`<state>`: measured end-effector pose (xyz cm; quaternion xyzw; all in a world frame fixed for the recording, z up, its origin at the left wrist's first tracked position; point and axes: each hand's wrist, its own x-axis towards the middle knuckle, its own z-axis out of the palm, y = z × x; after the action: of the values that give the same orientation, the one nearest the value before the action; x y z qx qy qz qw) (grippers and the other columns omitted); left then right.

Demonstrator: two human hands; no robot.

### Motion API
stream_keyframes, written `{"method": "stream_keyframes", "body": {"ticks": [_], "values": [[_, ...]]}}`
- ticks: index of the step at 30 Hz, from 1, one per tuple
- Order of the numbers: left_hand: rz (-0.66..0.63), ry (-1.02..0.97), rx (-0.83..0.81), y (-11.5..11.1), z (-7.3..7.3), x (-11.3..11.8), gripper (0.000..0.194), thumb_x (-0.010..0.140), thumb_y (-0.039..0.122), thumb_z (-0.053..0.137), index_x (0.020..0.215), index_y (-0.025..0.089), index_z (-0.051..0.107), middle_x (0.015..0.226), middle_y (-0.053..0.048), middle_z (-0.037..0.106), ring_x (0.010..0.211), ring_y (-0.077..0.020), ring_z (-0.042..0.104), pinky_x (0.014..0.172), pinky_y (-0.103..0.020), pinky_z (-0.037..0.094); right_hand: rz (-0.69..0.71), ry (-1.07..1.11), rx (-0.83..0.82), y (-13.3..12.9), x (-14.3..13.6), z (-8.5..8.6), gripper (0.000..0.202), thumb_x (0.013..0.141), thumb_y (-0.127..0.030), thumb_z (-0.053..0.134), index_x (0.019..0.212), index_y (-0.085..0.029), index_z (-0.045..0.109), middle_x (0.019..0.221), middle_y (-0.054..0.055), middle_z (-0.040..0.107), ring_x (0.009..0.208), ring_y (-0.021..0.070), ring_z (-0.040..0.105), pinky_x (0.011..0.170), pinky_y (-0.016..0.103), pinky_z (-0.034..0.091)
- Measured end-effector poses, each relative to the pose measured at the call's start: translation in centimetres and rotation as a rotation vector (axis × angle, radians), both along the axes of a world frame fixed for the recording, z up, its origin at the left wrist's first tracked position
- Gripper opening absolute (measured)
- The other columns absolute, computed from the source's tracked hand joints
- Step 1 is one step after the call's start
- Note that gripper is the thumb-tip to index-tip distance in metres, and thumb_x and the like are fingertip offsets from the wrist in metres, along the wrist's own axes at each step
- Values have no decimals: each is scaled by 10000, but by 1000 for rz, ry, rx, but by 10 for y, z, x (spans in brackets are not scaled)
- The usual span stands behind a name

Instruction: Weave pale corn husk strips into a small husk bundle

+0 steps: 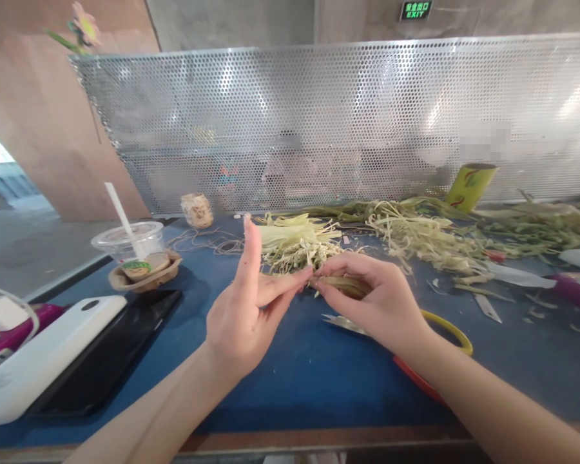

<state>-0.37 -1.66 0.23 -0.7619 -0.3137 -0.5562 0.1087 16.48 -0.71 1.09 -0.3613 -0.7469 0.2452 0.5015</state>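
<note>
In front of me, my right hand (377, 293) pinches a folded brownish dried leaf strip (345, 285) between thumb and fingers. My left hand (251, 303) meets it at the strip's end, its fingers pressed together there and its thumb pointing up; the exact contact is partly hidden. Just beyond the fingertips lies a bundle of pale green plant strips (294, 235) with knotted, braided pieces (312, 252) at its near side. Scissors (447, 328) with yellow and red handles lie under my right hand and forearm, blades pointing left.
On the left are a lidded cup with a straw (130, 241), a black phone (106, 354) and a white power bank (53, 357). Twine (197, 210) stands behind. Shredded strips (410, 235), a yellow tube (471, 187), a blade (488, 308) and a purple-handled glue gun (575, 293) are rightward.
</note>
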Motion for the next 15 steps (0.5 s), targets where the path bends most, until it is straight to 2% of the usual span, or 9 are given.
{"method": "stream_keyframes", "body": {"ticks": [3, 6, 8, 10, 11, 13, 15], "values": [[0, -75, -30, 2, -2, -3, 904, 723, 90, 657, 1425, 261, 113, 872, 14, 738, 640, -178, 686, 733, -365, 579, -47, -57, 54, 0, 1, 1, 31, 736, -201, 600, 759, -180, 598, 688, 0, 645, 591, 113, 590, 543, 209, 470], [-23, -94, -121, 5, -2, -4, 867, 742, 95, 634, 1424, 266, 126, 847, 11, 739, 662, -179, 680, 725, -362, 571, -85, -136, 111, 0, 1, 1, 9, 735, -186, 595, 737, -182, 587, 633, -22, 626, 539, 86, 555, 521, 184, 441], [-4, -50, -122, 8, 0, -4, 898, 730, 117, 648, 1429, 247, 99, 925, -23, 723, 852, -212, 662, 835, -409, 523, -112, -160, 154, 0, 0, 1, 23, 730, -175, 598, 727, -186, 578, 599, -36, 609, 508, 72, 536, 510, 172, 427], [48, -21, -26, 9, 1, -4, 975, 672, 153, 697, 1430, 235, 89, 1074, -74, 661, 1056, -270, 566, 960, -507, 402, -144, -167, 180, 0, 0, 0, 33, 730, -177, 605, 728, -189, 575, 594, -40, 607, 498, 68, 530, 498, 164, 416], [62, -20, 37, 9, 1, -4, 1000, 638, 164, 718, 1428, 237, 109, 1093, -84, 636, 1080, -292, 537, 974, -539, 363, -160, -169, 186, 1, 0, -1, 36, 731, -186, 610, 729, -191, 575, 595, -38, 609, 496, 69, 530, 491, 164, 412], [17, -30, 83, 9, 0, -2, 992, 613, 155, 721, 1419, 260, 152, 954, -53, 642, 936, -266, 582, 909, -514, 415, -187, -176, 206, 2, 1, -3, 37, 737, -201, 615, 735, -194, 578, 600, -33, 614, 501, 76, 535, 486, 167, 410], [-94, 0, -12, 6, -3, 0, 966, 654, 129, 688, 1420, 284, 120, 772, 5, 634, 748, -204, 604, 795, -419, 491, -201, -193, 236, 3, 1, -4, 28, 744, -203, 610, 745, -197, 582, 610, -28, 621, 509, 83, 543, 489, 171, 411]]}}
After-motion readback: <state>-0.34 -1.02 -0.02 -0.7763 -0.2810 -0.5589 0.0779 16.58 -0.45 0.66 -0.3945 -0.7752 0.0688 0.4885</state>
